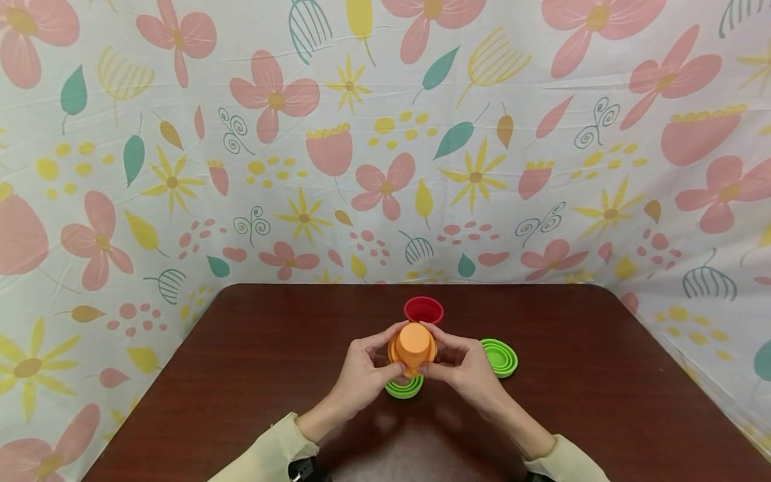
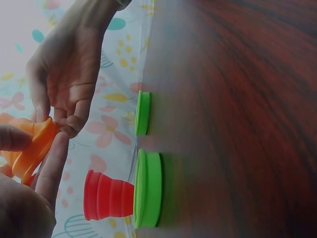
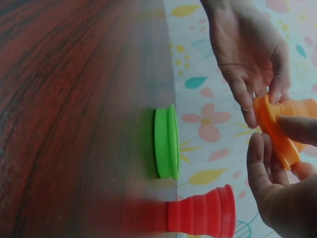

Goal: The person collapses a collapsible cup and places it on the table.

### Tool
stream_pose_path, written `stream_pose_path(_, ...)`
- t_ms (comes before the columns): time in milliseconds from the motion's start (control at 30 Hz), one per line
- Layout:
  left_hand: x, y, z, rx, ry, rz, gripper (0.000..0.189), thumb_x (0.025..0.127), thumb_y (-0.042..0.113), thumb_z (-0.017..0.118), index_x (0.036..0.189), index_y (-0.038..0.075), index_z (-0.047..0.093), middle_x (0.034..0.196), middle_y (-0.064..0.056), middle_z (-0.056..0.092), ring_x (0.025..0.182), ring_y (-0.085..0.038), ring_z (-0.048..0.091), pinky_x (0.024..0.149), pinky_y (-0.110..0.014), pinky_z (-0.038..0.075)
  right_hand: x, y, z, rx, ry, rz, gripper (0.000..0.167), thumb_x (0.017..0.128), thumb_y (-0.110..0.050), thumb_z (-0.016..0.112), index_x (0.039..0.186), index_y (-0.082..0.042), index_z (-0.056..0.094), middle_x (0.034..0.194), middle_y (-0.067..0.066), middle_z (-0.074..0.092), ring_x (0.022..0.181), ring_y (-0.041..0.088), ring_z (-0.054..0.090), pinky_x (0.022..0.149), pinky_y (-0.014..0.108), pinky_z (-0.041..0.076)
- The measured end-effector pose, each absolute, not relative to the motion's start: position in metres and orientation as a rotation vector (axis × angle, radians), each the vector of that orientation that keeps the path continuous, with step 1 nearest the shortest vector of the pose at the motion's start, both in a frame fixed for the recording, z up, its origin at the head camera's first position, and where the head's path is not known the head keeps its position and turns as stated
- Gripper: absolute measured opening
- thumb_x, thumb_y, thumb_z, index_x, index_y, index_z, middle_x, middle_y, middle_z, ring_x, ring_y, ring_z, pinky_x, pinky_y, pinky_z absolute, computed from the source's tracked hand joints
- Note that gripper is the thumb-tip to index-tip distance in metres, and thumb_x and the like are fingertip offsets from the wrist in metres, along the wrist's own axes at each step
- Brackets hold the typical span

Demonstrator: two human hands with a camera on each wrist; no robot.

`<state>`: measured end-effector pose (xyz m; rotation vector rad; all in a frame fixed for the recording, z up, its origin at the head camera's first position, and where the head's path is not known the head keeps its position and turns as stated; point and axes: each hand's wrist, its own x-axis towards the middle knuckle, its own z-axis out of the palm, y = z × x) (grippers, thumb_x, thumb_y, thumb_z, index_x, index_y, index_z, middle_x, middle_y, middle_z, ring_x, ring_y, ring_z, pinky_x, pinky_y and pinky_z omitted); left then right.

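Both hands hold an orange collapsible cup (image 1: pixel 414 339) above the table. Its narrow round end faces the head camera, and its wide rim looks bent in the wrist views. My left hand (image 1: pixel 363 368) grips the left side of the rim with thumb and fingers. On the opposite side, my right hand (image 1: pixel 468 367) pinches the rim the same way. Below the hands lies a flattened green collapsible cup (image 1: pixel 404 390), partly hidden by them. A second flattened green cup (image 1: pixel 501 358) lies to the right. Behind the hands, a red collapsible cup (image 1: pixel 423 308) stands extended, mouth up.
The dark wooden table (image 1: pixel 271 375) has rounded far corners. A flower-patterned cloth (image 1: pixel 373 134) hangs behind it and along its sides. Cream sleeves (image 1: pixel 271 448) cover the forearms, with a black strap (image 1: pixel 307 470) at the left wrist.
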<state>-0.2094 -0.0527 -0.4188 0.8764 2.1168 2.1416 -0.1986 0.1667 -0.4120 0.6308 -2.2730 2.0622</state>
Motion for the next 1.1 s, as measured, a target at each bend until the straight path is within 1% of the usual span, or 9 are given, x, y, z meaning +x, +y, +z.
stream_pose_path(167, -0.209, -0.051, -0.419, 0.857, 2.191, 2.136, 0.064, 0.088, -0.010, 0.072, 0.149, 0.003, 0.059, 0.143, -0.009, 0.064, 0.106, -0.028, 0.073, 0.076, -0.038, 0.065, -0.199, 0.166, -0.411, 0.624, -2.280, 2.055, 0.068, 0.089, 0.000, 0.082, 0.151, -0.004, 0.056, 0.115, 0.019, 0.075, 0.103, 0.024, 0.072, 0.087, 0.032, 0.062)
stream_pose_path(333, -0.208, -0.050, -0.418, 0.827, 2.175, 2.156, 0.064, 0.088, -0.012, 0.070, 0.147, 0.010, 0.063, 0.142, -0.003, 0.066, 0.108, -0.030, 0.072, 0.076, -0.040, 0.065, -0.200, 0.167, -0.412, 0.652, -2.262, 2.042, 0.067, 0.089, 0.001, 0.081, 0.151, -0.003, 0.057, 0.132, 0.019, 0.070, 0.107, 0.023, 0.072, 0.088, 0.033, 0.062)
stream_pose_path(467, -0.209, -0.052, -0.419, 0.866, 2.129, 2.152, 0.063, 0.089, -0.012, 0.070, 0.147, 0.014, 0.065, 0.143, -0.001, 0.065, 0.110, -0.029, 0.072, 0.076, -0.042, 0.065, -0.201, 0.169, -0.414, 0.681, -2.245, 2.052, 0.066, 0.089, 0.000, 0.082, 0.150, -0.007, 0.059, 0.139, 0.017, 0.066, 0.107, 0.025, 0.073, 0.088, 0.035, 0.062)
stream_pose_path(567, -0.210, -0.055, -0.420, 0.954, 2.090, 2.133, 0.062, 0.091, -0.011, 0.071, 0.149, 0.011, 0.062, 0.145, -0.004, 0.064, 0.114, -0.028, 0.071, 0.079, -0.042, 0.065, -0.202, 0.172, -0.415, 0.726, -2.233, 2.079, 0.068, 0.089, 0.001, 0.082, 0.151, -0.009, 0.058, 0.138, 0.015, 0.067, 0.104, 0.027, 0.073, 0.089, 0.036, 0.062)
stream_pose_path(667, -0.212, -0.059, -0.421, 1.042, 2.063, 2.109, 0.063, 0.093, -0.009, 0.073, 0.152, 0.005, 0.057, 0.148, -0.007, 0.061, 0.123, -0.026, 0.067, 0.085, -0.040, 0.063, -0.203, 0.175, -0.414, 0.789, -2.218, 2.109, 0.070, 0.089, 0.003, 0.082, 0.153, -0.009, 0.056, 0.139, 0.016, 0.066, 0.105, 0.029, 0.073, 0.090, 0.037, 0.062)
stream_pose_path(733, -0.214, -0.061, -0.422, 1.072, 2.031, 2.103, 0.066, 0.093, -0.009, 0.074, 0.154, 0.005, 0.053, 0.150, -0.008, 0.059, 0.125, -0.026, 0.066, 0.086, -0.041, 0.063, -0.203, 0.177, -0.414, 0.822, -2.212, 2.127, 0.071, 0.089, 0.004, 0.081, 0.154, -0.009, 0.055, 0.140, 0.017, 0.065, 0.107, 0.029, 0.073, 0.091, 0.038, 0.061)
stream_pose_path(767, -0.214, -0.062, -0.422, 1.077, 2.015, 2.102, 0.068, 0.093, -0.009, 0.074, 0.156, 0.006, 0.051, 0.152, -0.009, 0.058, 0.124, -0.026, 0.067, 0.087, -0.042, 0.063, -0.203, 0.177, -0.414, 0.834, -2.212, 2.130, 0.072, 0.089, 0.004, 0.081, 0.154, -0.009, 0.055, 0.140, 0.018, 0.065, 0.109, 0.029, 0.072, 0.092, 0.038, 0.061)
stream_pose_path(933, -0.215, -0.066, -0.426, 1.055, 1.923, 2.108, 0.079, 0.094, -0.007, 0.074, 0.163, 0.014, 0.042, 0.154, -0.013, 0.055, 0.103, -0.030, 0.076, 0.086, -0.044, 0.063, -0.204, 0.179, -0.415, 0.851, -2.207, 2.161, 0.072, 0.089, 0.004, 0.080, 0.155, -0.008, 0.053, 0.142, 0.019, 0.063, 0.114, 0.028, 0.071, 0.094, 0.037, 0.059)
stream_pose_path(1100, -0.214, -0.069, -0.428, 1.013, 1.858, 2.118, 0.076, 0.097, 0.001, 0.075, 0.163, 0.012, 0.041, 0.151, -0.016, 0.057, 0.104, -0.031, 0.076, 0.089, -0.043, 0.062, -0.204, 0.180, -0.416, 0.880, -2.203, 2.155, 0.073, 0.090, 0.005, 0.079, 0.156, -0.004, 0.050, 0.144, 0.019, 0.062, 0.113, 0.028, 0.071, 0.096, 0.036, 0.058)
